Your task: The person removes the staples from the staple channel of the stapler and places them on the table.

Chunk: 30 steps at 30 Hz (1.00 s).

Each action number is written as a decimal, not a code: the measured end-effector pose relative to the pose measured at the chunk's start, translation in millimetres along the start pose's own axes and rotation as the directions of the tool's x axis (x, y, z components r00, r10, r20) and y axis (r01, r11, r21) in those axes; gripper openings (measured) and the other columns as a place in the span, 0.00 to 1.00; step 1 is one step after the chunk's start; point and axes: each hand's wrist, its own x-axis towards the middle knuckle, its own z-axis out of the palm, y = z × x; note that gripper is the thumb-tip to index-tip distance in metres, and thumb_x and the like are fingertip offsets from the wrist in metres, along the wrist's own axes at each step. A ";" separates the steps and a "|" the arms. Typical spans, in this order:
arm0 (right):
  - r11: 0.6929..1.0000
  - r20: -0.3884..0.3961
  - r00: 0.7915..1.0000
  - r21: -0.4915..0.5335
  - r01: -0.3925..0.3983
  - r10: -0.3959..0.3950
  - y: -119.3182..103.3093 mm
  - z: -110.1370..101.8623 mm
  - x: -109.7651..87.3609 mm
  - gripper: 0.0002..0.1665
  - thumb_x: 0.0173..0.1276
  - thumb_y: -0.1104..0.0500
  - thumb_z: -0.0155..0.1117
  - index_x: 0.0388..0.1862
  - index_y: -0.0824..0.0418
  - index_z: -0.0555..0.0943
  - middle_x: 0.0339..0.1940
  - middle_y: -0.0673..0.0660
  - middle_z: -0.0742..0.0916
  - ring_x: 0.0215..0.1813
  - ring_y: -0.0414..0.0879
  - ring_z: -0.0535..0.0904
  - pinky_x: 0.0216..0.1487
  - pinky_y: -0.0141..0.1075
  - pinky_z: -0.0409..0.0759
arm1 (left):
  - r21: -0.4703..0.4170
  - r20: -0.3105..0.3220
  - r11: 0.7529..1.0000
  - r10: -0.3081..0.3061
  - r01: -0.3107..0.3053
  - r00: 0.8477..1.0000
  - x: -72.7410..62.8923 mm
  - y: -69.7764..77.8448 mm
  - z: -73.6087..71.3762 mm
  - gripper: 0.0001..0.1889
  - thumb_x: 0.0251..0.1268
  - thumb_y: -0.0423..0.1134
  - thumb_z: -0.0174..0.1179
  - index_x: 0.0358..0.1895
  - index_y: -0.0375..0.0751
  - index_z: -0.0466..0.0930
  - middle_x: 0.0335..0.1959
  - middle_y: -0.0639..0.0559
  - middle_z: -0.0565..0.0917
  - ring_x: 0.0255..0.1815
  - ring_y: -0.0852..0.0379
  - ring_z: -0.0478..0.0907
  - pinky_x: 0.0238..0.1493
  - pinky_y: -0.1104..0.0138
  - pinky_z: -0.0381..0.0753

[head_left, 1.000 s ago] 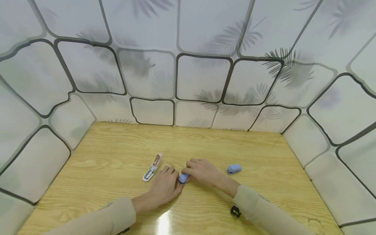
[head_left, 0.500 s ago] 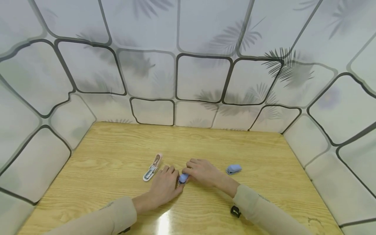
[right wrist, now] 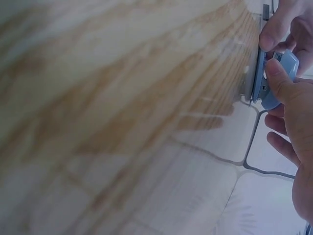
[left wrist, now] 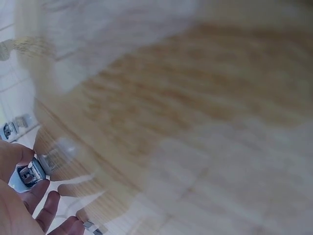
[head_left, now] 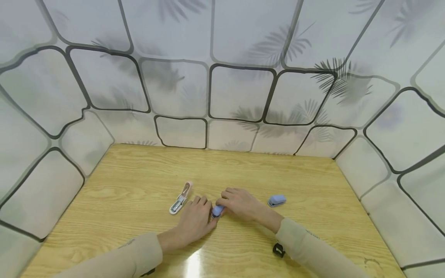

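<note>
Near the middle of the table, a small blue stapler [head_left: 217, 211] is held between both hands. My left hand [head_left: 194, 220] pinches its near end between thumb and forefinger, and the left wrist view shows the stapler's metal front [left wrist: 28, 175]. From the other side, my right hand [head_left: 241, 204] grips it, the thumb lying along the blue body [right wrist: 289, 63] in the right wrist view. Just left of the left hand lies a pale pink and white stapler [head_left: 180, 199], spread open with its metal parts showing. Another blue stapler [head_left: 276, 200] lies right of the right hand.
The wooden table [head_left: 146, 166] is enclosed at the back and sides by patterned pale walls [head_left: 236, 96]. A black clip-like piece [head_left: 279, 250] shows beside the right sleeve [head_left: 302, 239]. The left sleeve [head_left: 139, 253] crosses the table's near left part.
</note>
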 end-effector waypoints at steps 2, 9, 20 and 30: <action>0.999 -0.009 1.000 0.039 -0.007 0.007 0.6 0.6 -0.1 0.18 0.69 0.42 0.70 0.51 0.49 0.85 0.41 0.45 0.87 0.45 0.39 0.83 0.49 0.30 0.84 | 0.001 0.000 1.000 -0.001 0.001 1.000 0.1 -0.3 0.3 0.21 0.61 0.58 0.73 0.39 0.42 0.84 0.35 0.51 0.83 0.35 0.56 0.77 0.32 0.68 0.76; 0.994 -0.024 1.000 0.106 -0.007 0.009 2.4 -0.1 -0.9 0.19 0.68 0.42 0.70 0.53 0.49 0.86 0.42 0.45 0.87 0.44 0.38 0.84 0.48 0.29 0.84 | 0.000 -0.001 1.000 0.002 -0.002 1.000 0.7 -1.4 -0.3 0.22 0.61 0.58 0.73 0.38 0.42 0.84 0.34 0.52 0.82 0.34 0.57 0.76 0.32 0.68 0.75; 0.999 0.052 0.998 0.041 -0.027 0.025 6.2 -11.9 -3.5 0.22 0.75 0.41 0.66 0.61 0.49 0.84 0.51 0.47 0.89 0.55 0.41 0.85 0.58 0.34 0.86 | 0.004 0.005 1.000 0.013 -0.013 1.000 0.1 -0.6 -2.9 0.20 0.61 0.58 0.73 0.36 0.43 0.83 0.34 0.53 0.82 0.34 0.57 0.76 0.31 0.69 0.73; 1.000 -0.006 1.000 -0.010 -0.007 0.007 12.6 -20.1 -6.8 0.23 0.72 0.43 0.71 0.61 0.49 0.85 0.52 0.47 0.90 0.53 0.41 0.86 0.56 0.34 0.87 | -0.007 0.006 1.000 0.014 -0.014 1.000 0.6 -1.4 -1.9 0.19 0.61 0.58 0.73 0.34 0.46 0.82 0.30 0.56 0.79 0.31 0.60 0.72 0.30 0.71 0.69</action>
